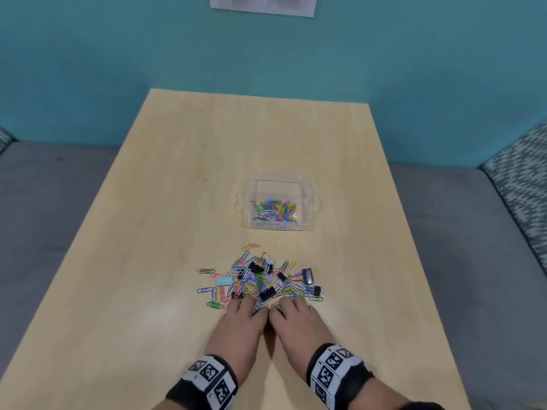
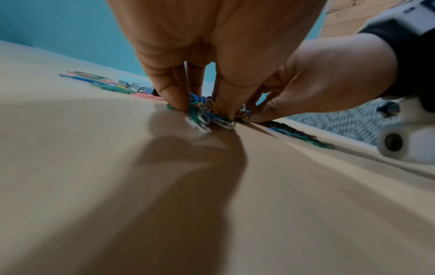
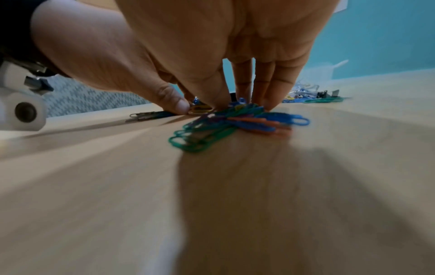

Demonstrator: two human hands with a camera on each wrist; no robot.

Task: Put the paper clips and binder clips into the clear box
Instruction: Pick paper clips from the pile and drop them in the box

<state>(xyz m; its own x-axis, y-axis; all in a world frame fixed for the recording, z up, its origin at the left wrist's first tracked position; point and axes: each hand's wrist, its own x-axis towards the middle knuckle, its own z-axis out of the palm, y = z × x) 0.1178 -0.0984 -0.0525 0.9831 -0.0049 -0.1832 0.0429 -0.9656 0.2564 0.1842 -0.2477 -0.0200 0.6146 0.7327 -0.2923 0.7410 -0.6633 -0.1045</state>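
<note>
A clear box [image 1: 307, 196] stands mid-table with several coloured paper clips [image 1: 273, 210] in it. Nearer me lies a pile of coloured paper clips [image 1: 251, 284] mixed with black binder clips [image 1: 307, 275]. Both hands are at the pile's near edge, side by side. In the left wrist view my left hand [image 2: 202, 109] pinches a small bunch of paper clips [image 2: 207, 119] between thumb and fingers, on the table. My right hand [image 3: 223, 106] presses straight fingertips [image 3: 268, 104] onto green, blue and orange paper clips [image 3: 235, 124]. Its thumb touches a gold clip [image 3: 200, 110].
The wooden table [image 1: 148, 232] stands against a teal wall, with a grey seat to both sides and a patterned cushion [image 1: 521, 184] at the right. Loose clips [image 1: 207, 270] lie scattered left of the pile. A white sheet [image 1: 263, 4] hangs on the wall.
</note>
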